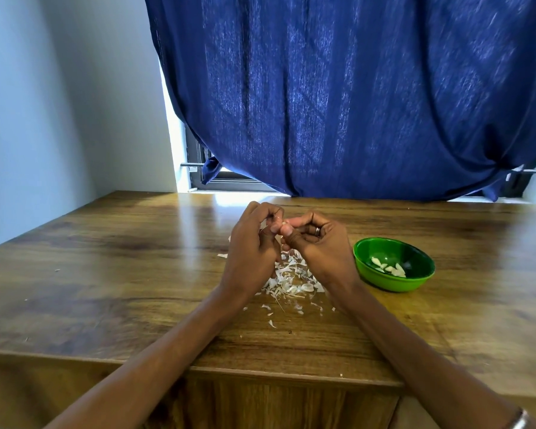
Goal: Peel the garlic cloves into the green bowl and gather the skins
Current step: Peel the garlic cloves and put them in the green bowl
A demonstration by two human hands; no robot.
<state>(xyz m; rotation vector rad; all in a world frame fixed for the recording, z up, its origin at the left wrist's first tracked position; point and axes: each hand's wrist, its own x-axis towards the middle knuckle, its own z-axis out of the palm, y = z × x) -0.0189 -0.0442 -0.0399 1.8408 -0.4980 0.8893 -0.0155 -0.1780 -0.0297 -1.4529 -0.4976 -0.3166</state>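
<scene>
While both hands work above the middle of the tabletop (106, 274), the left hand (254, 243) is curled, its fingertips pinching a small pale garlic clove (283, 224) together with the right hand (319, 243). Right hand also curled, thumb and forefinger closed on the same clove from the other side. Clove is mostly hidden between the fingertips; can't tell how much skin is still on it. Ring (317, 231) on a right-hand finger, thin band on a left-hand finger. Metal bracelet (519, 420) on the right wrist at the bottom edge of the view.

Directly under the hands: loose pile of white garlic skins (291, 278) lying on the tabletop, partly hidden by both wrists. Stray flakes scattered nearer the person and a few off to the left.

Green bowl (393, 281) sits just right of the right hand, on the tabletop, upright, apart from the skin pile. Inside it: several peeled cloves (389, 267) resting on the bottom.

Tabletop is glossy wood grain with a bright glare patch at the far edge. Both forearms are bare and reach in from the near edge.

Behind the tabletop: dark blue curtain (353, 97) hanging over a window, bottom hem bunched just above the far edge of the tabletop. Dark window frame (198, 168) and a strip of daylight show at the curtain's left side. White wall (59, 103) on the left.
</scene>
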